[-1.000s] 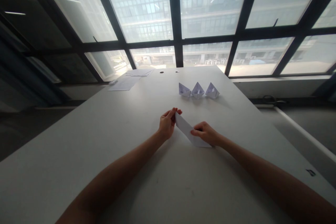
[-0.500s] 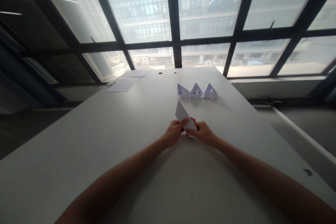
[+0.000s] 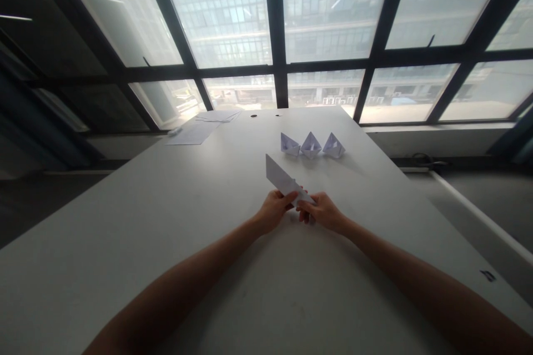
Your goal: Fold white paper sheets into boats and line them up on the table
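Note:
A folded sheet of white paper is held between both hands above the table, its long pointed end tilted up to the left. My left hand is closed on its lower left side, thumb laid over the paper's face. At the lower right end, my right hand pinches the same paper with its thumb on top; some of its fingers curl beneath. Just beyond the hands, three folded white paper boats stand in a row: a left boat, a middle boat and a right boat.
The white table stretches toward large framed windows. Flat white sheets lie at its far left. A small dark item sits near the right edge. A white pipe runs beyond that edge.
The folded paper has turned so its pointed end leans further left and lower. My right hand's fingers have shifted beneath it; both hands keep hold.

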The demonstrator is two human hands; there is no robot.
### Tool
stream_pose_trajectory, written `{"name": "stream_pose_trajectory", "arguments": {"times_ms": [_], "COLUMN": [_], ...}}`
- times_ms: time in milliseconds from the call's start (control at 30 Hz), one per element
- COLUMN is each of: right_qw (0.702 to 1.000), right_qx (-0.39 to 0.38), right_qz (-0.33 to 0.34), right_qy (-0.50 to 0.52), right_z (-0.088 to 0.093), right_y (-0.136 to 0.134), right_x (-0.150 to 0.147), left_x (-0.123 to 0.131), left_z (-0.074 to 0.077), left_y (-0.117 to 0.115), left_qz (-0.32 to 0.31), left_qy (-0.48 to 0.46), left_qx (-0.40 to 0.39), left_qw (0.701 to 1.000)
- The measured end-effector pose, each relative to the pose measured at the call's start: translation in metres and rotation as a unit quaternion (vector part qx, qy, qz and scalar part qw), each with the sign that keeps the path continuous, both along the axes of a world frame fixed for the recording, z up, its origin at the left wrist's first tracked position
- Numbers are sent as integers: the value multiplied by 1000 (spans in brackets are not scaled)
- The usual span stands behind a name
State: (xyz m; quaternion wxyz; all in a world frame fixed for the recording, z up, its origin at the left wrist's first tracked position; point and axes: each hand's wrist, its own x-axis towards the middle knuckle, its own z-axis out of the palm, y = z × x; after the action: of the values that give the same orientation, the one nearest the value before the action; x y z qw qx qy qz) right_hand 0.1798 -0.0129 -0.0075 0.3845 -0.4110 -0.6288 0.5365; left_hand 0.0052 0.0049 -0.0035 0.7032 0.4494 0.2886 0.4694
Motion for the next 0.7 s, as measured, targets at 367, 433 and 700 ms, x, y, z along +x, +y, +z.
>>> {"name": "stream_pose_trajectory", "arguments": {"times_ms": [367,433,700], "right_qw": [995,994,991], "right_qx": [-10,-14,-48], "right_qz": [25,42,72], "right_qy": [-94,-102,-105], "right_z": [9,11,15], "right_y": [-3,-2,0], "right_x": [6,9,20], "left_x": [-9,-13,-21], "left_z": [2,4,7], "left_y": [12,16,26], "left_qz": [137,165,208], "left_qy": [-50,-64,-80], "left_qx": [-47,-50,-54], "left_qw": [988,983,973]}}
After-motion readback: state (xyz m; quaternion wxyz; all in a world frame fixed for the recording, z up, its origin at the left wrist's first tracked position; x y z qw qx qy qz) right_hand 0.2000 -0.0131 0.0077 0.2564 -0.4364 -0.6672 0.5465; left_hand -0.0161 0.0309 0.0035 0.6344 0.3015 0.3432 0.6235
